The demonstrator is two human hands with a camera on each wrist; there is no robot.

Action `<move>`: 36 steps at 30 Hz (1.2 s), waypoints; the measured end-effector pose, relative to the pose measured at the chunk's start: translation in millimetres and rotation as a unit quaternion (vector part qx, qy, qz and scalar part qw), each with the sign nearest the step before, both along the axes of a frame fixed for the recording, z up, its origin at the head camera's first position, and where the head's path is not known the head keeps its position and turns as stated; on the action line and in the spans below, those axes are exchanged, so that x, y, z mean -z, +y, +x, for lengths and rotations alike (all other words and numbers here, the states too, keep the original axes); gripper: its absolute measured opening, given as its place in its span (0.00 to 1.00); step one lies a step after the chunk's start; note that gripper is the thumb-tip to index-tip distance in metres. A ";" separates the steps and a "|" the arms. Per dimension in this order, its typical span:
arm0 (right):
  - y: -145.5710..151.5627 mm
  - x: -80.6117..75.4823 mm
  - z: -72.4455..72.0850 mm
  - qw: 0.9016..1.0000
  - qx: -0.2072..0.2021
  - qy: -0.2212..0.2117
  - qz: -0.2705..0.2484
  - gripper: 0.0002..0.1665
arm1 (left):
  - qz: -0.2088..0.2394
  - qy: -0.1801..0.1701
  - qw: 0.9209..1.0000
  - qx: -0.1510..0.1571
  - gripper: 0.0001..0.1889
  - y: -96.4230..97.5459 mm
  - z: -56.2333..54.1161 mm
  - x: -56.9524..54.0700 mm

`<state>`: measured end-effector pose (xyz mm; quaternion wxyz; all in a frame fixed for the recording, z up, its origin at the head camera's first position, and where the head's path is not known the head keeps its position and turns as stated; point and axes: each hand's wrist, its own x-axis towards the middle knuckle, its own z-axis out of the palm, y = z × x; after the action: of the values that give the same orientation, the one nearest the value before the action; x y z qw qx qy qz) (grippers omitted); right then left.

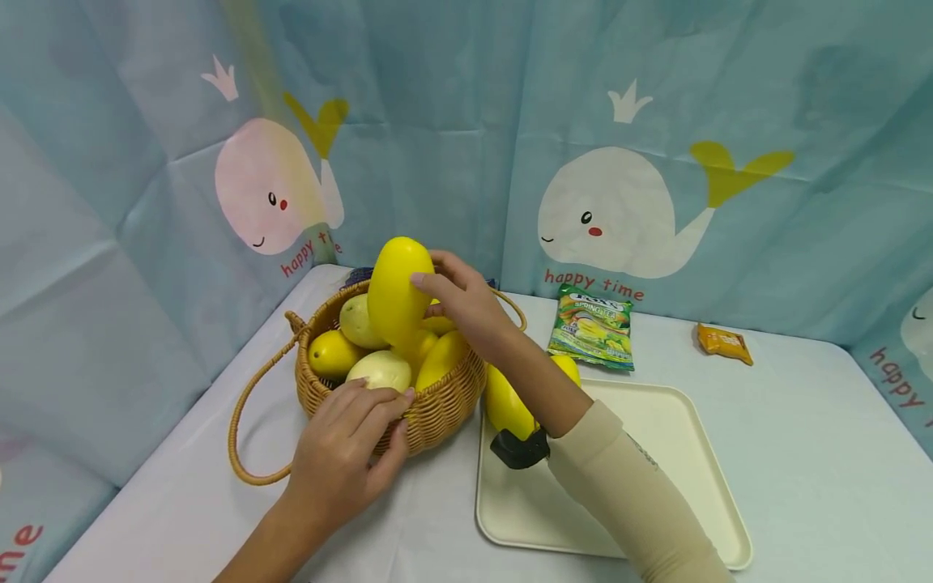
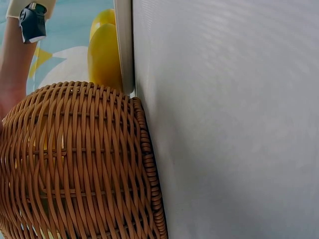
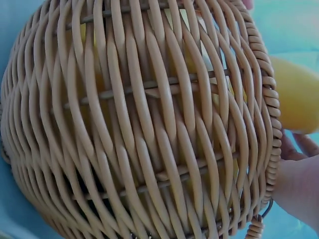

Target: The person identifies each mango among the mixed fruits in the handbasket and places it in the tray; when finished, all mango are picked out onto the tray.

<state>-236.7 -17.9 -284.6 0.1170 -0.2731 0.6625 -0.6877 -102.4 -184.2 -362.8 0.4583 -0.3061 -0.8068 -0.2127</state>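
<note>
My right hand (image 1: 470, 312) holds a smooth yellow mango (image 1: 397, 283) upright over the wicker basket (image 1: 445, 409), thumb and fingers at its right side. In the right wrist view the mango (image 3: 299, 97) shows beyond the basket rim, close to part of the hand (image 3: 301, 184). With fingers over the near rim and thumb outside, my left hand (image 1: 346, 445) grips the basket. Inside lie several yellow mangoes (image 1: 333, 355) and two pale green round fruits (image 1: 381, 371). Basket weave (image 2: 79, 164) fills much of the left wrist view.
A cream tray (image 1: 568, 518) lies right of the basket, bearing yellow fruit (image 1: 506, 405) partly hidden by my right forearm. Behind it are a green candy bag (image 1: 592, 328) and a small orange packet (image 1: 724, 343). A handle (image 1: 236, 433) loops out left. Whale-print curtains stand behind.
</note>
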 end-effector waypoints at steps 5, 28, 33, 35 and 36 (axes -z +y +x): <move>4.8 -0.7 2.7 1.000 -0.004 -0.026 -0.008 0.25 | -0.001 0.003 1.000 -0.001 0.17 0.3 -0.4 0.1; 31.1 -9.8 15.9 0.984 -0.039 -0.172 -0.038 0.28 | 0.000 0.001 1.000 -0.001 0.17 0.0 0.5 1.2; 38.9 -11.8 21.2 0.985 -0.057 -0.156 -0.034 0.35 | 0.001 0.002 1.000 -0.001 0.17 0.3 0.7 0.8; 42.2 -11.9 23.2 0.986 -0.064 -0.147 -0.036 0.38 | 0.000 0.002 1.000 -0.001 0.17 0.2 0.8 0.5; 43.8 -11.9 24.3 0.987 -0.067 -0.142 -0.038 0.38 | 0.001 0.002 1.000 0.000 0.17 0.1 0.8 0.2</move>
<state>-212.4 25.9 -272.8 0.2457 -0.2205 0.5929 -0.7345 -101.6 -184.1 -363.0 0.4599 -0.3060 -0.8060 -0.2126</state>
